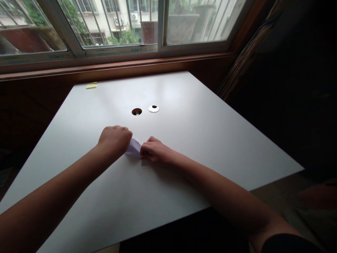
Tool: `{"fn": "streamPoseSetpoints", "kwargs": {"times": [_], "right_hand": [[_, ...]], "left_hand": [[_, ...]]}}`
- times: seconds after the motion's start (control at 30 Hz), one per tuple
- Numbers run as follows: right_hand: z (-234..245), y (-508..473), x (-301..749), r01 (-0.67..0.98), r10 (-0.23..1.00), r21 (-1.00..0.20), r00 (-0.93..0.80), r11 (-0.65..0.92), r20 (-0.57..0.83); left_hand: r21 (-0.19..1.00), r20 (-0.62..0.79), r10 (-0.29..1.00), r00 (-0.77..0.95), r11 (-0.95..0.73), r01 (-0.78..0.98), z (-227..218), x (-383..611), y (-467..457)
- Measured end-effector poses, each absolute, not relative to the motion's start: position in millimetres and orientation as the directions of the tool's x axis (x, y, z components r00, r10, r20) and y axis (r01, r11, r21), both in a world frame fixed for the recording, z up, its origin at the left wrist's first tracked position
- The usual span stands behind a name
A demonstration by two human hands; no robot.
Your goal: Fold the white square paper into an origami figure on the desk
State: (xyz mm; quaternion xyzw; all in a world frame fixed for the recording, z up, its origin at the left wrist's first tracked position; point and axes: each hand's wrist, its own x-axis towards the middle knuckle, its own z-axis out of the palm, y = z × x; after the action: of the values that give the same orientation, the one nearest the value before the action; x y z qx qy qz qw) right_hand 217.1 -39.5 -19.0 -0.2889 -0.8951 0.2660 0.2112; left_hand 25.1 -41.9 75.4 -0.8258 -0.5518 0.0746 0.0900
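Observation:
Between my two hands is a small piece of folded white paper (134, 147), low over the middle of the white tabletop (223, 140). My left hand (116, 138) is closed on the paper's left end, knuckles up, and hides that part of it. At the right edge of the paper, my right hand (155, 151) pinches it with curled fingers close to the table surface. The exact folds are too small to make out.
Beyond my hands, a round cable hole (137, 111) opens in the tabletop, with a silver ring cover (153, 108) lying beside it. A yellow paper strip (91, 85) lies near the far left corner. A window (118, 24) stands behind the table.

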Motion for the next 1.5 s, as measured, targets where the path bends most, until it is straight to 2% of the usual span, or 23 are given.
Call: {"fn": "streamPoseSetpoints", "kwargs": {"times": [0.13, 0.37, 0.63, 0.7, 0.8, 0.97, 1.1, 1.37, 1.5], "right_hand": [[-15.6, -39.5, 216.9, 0.411, 0.644, -0.622, -0.738, 0.666, 0.202], [-11.9, -40.4, 218.6, 0.395, 0.650, -0.648, -0.731, 0.651, 0.207], [-12.4, -37.1, 223.2, 0.401, 0.648, -0.662, -0.742, 0.634, 0.171], [-11.8, -36.7, 225.4, 0.411, 0.661, -0.676, -0.735, 0.611, 0.150], [-9.5, -37.3, 228.5, 0.423, 0.669, -0.691, -0.733, 0.586, 0.119], [-7.8, -38.1, 234.0, 0.428, 0.725, -0.733, -0.677, 0.529, 0.128], [-8.2, -36.1, 237.4, 0.430, 0.752, -0.750, -0.645, 0.502, 0.134], [-11.0, -32.6, 236.8, 0.480, 0.772, -0.723, -0.625, 0.496, 0.114], [-15.6, -31.3, 237.9, 0.466, 0.758, -0.701, -0.631, 0.540, 0.165]], "left_hand": [[-0.267, -0.011, 0.926, 0.376, -0.365, 0.892, 74.3, 23.0, -42.9], [-0.228, 0.114, 0.898, 0.425, -0.393, 0.891, 69.4, 18.0, -43.9], [-0.243, 0.093, 0.943, 0.319, -0.289, 0.926, 70.9, 7.0, -41.9], [-0.212, 0.092, 0.961, 0.262, -0.238, 0.948, 74.2, 1.8, -40.0], [-0.079, 0.105, 0.976, 0.192, -0.184, 0.980, 78.8, -9.8, -35.3], [0.205, -0.087, 0.973, 0.216, -0.195, 0.959, 81.8, -32.0, -29.7], [0.203, -0.241, 0.947, 0.214, -0.167, 0.965, 87.6, -38.8, -36.5], [0.267, -0.342, 0.902, 0.262, -0.174, 0.948, 104.8, -29.7, -47.9], [0.231, -0.347, 0.903, 0.251, -0.177, 0.957, 104.1, -22.2, -46.8]]}}
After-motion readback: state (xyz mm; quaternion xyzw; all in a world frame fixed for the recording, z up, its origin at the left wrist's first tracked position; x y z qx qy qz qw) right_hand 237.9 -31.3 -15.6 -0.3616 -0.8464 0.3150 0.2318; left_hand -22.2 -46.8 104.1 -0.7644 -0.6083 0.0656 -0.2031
